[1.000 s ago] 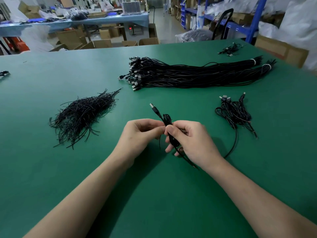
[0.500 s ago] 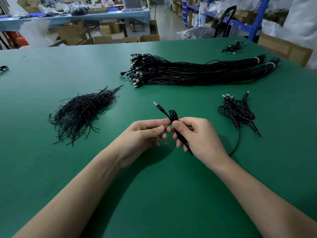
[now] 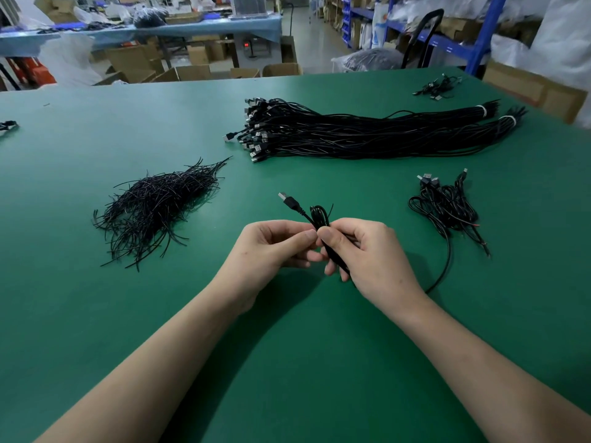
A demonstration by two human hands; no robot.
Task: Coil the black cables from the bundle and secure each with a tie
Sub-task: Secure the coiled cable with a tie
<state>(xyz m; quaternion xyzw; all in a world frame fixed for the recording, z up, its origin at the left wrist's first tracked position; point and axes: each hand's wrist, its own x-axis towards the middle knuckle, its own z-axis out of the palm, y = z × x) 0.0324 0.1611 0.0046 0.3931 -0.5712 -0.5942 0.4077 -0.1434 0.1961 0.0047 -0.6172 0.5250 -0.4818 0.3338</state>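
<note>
Above the table [image 3: 96, 314], left hand [image 3: 268, 251] and right hand [image 3: 374, 254] pinch a cable [image 3: 292, 204].

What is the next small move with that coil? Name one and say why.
Probably finish twisting the tie: the right hand grips the coiled cable, the left hand pinches at its middle, and the tie's thin end sticks up loose beside the loop, so it looks not yet secured.

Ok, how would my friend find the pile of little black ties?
Look at the big green table. Left of the coiled black cable held mid-table lies a loose heap of short black wire ties. Unlike the long black cable bundle behind, its strands are short, plugless and splay everywhere.
</note>
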